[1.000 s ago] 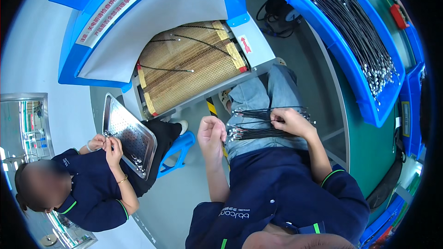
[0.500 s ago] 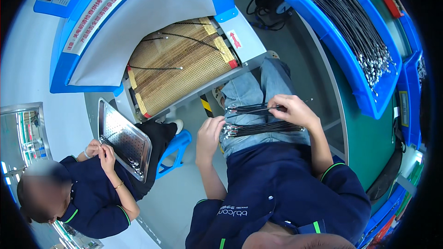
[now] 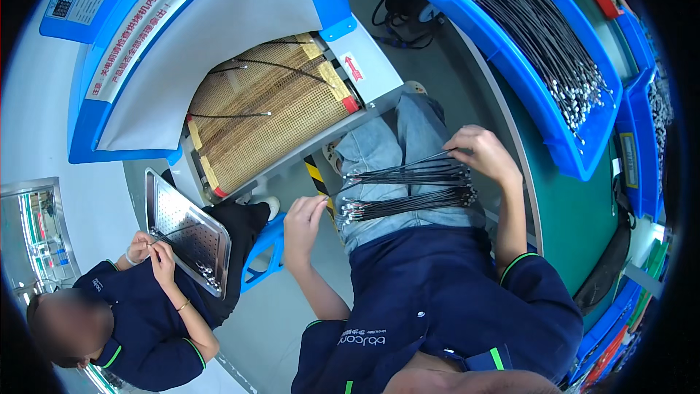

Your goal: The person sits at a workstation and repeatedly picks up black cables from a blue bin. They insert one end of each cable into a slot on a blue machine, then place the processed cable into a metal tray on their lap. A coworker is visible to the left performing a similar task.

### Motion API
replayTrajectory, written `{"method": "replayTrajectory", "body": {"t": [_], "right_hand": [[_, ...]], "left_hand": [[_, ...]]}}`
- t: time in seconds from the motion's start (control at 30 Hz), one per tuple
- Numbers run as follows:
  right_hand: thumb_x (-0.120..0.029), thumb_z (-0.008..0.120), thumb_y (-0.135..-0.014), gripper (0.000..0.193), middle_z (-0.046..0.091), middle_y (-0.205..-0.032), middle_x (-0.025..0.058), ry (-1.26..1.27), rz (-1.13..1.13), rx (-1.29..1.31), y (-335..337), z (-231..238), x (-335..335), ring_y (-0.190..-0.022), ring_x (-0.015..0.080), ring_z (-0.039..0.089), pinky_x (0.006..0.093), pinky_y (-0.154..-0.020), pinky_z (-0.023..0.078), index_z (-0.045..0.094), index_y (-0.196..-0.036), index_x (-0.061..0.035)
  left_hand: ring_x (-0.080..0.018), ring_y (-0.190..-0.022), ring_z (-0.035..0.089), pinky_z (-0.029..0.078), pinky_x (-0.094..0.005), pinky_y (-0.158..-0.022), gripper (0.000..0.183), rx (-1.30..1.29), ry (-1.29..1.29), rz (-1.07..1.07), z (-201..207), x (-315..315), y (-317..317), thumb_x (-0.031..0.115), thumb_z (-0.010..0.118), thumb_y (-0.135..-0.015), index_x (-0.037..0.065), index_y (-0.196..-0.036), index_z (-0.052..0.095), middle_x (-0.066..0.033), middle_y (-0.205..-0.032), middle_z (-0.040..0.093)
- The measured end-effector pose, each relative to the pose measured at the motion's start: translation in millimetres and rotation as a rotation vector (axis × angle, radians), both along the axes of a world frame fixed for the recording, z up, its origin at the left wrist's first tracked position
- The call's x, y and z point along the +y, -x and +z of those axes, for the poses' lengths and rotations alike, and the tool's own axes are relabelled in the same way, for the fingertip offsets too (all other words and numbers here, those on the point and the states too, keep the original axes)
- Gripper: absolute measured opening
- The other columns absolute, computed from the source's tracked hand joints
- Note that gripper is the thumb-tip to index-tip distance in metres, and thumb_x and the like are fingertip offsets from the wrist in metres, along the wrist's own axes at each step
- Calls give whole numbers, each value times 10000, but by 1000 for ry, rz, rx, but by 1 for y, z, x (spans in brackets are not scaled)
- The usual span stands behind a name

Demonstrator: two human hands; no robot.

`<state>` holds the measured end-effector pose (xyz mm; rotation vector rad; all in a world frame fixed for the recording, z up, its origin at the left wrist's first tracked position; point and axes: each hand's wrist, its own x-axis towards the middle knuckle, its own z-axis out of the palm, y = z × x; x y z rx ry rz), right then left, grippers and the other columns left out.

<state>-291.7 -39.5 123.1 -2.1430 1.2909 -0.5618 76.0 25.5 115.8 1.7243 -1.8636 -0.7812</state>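
Observation:
Across my lap lie two bunches of thin black cables with small metal ends, the farther bunch and the nearer bunch. One black cable is stretched slantwise over the farther bunch. My left hand pinches its left end, out past my thigh. At the other end, thumb and fingers of my right hand are closed on it, a little above the bunches.
Ahead, a few cables lie on the mesh conveyor belt of a blue-and-white machine. A blue bin full of cables stands on the green bench at right. At left, a co-worker holds a cable over a perforated metal tray.
My hands have moved apart, the left outward to the left, the right up and to the right. The cable between them now spans the bunch. The view has shifted slightly.

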Motion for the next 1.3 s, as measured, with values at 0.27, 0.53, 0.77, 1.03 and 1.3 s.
{"method": "replayTrajectory", "body": {"t": [0.27,0.53,0.77,1.03,1.3], "right_hand": [[-67,690,-720,168,633,-790,72,44,63,-37,-32,5,4,-750,254,618,356,-666,496,688,-888,-57],[-23,705,-698,125,638,-787,80,80,-42,-43,-14,7,1,-769,260,609,354,-666,488,633,-800,-29],[-43,715,-685,117,630,-764,76,184,-49,40,-15,2,1,-730,250,597,351,-662,480,673,-794,-35],[-59,700,-709,129,628,-759,80,202,-3,67,-18,-8,-5,-736,260,601,437,-897,466,680,-835,-44],[-41,705,-700,127,637,-771,45,300,-93,-12,-14,-10,0,-804,197,625,488,-1023,371,695,-822,-74]], "left_hand": [[-277,-786,598,464,-362,-703,181,48,13,-127,-8,-6,11,185,611,-854,22,-911,667,-101,-845,640],[-265,-783,593,462,-347,-705,175,115,-107,-81,-11,-2,1,163,592,-868,22,-933,671,-104,-821,641],[-247,-752,588,462,-337,-691,177,126,-61,-124,-12,-6,8,146,592,-866,21,-961,674,-96,-800,649],[-253,-809,612,472,-319,-712,168,354,-162,-38,-8,-3,11,143,565,-892,13,-956,651,-101,-834,638],[-159,-711,606,471,-285,-654,271,459,-540,-266,-42,4,29,230,551,-920,39,-1089,641,-102,-838,656]]}}
